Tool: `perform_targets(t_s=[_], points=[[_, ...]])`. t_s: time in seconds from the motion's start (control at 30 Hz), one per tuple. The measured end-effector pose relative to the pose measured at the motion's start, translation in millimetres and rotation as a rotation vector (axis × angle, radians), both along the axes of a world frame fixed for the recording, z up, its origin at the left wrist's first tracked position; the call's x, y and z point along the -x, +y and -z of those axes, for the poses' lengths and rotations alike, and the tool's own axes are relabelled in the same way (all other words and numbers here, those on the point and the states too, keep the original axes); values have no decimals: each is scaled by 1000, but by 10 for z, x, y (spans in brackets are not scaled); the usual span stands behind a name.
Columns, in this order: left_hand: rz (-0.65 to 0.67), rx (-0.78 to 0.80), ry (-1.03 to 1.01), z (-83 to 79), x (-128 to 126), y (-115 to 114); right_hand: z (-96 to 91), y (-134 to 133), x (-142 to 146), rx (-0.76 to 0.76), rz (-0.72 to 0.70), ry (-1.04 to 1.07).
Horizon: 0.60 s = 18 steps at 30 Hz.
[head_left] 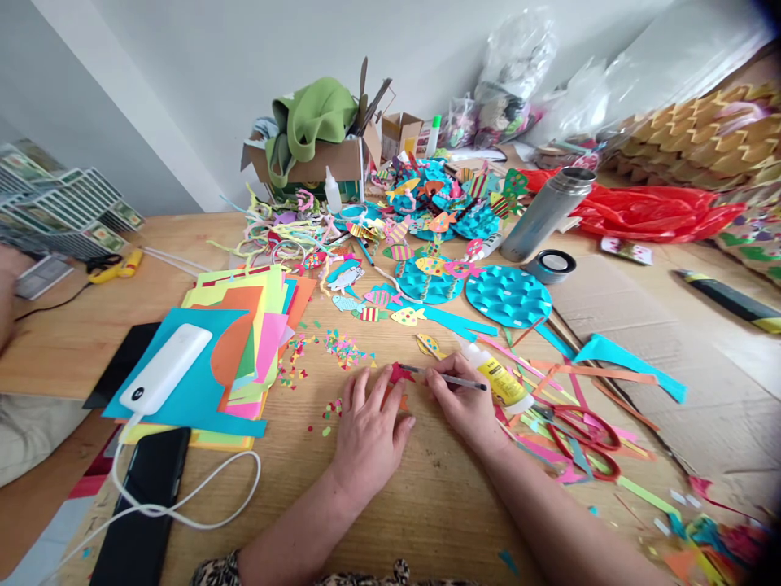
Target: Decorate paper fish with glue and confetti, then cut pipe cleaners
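My right hand (464, 400) grips a slim dark pen (448, 378), its tip over a small red paper piece (401, 372). Flat on the table, my left hand (372, 427) has its fingers spread and steadies that piece, with an orange paper scrap (398, 395) partly hidden beneath the fingers. Close to my right hand lies a yellow-labelled glue bottle (503, 376) on its side, and past it red-handled scissors (582, 435). A yellow paper fish (428, 343) is just beyond my fingers. Paper confetti (345, 348) is scattered to the left of them.
Coloured paper sheets (244, 325) carry a white power bank (167, 368); a black phone (143, 500) lies below. Blue paper discs (508, 296), paper fish, a steel flask (549, 213) and a utility knife (732, 299) are farther off. Another person's leg (42, 456) shows at left.
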<state>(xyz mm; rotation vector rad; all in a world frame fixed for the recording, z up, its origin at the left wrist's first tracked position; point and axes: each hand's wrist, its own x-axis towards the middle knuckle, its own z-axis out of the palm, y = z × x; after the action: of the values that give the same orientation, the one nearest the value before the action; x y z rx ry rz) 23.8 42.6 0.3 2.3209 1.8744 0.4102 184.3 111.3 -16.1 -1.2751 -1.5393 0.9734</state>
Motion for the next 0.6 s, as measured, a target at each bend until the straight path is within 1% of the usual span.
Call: perform_targets(t_s=[0.27, 0.6], points=[[1, -6, -11, 4, 1, -3, 43, 4, -19, 9, 54, -1], [3, -13, -26, 1, 3, -2, 14, 8, -5, 20, 3, 0]])
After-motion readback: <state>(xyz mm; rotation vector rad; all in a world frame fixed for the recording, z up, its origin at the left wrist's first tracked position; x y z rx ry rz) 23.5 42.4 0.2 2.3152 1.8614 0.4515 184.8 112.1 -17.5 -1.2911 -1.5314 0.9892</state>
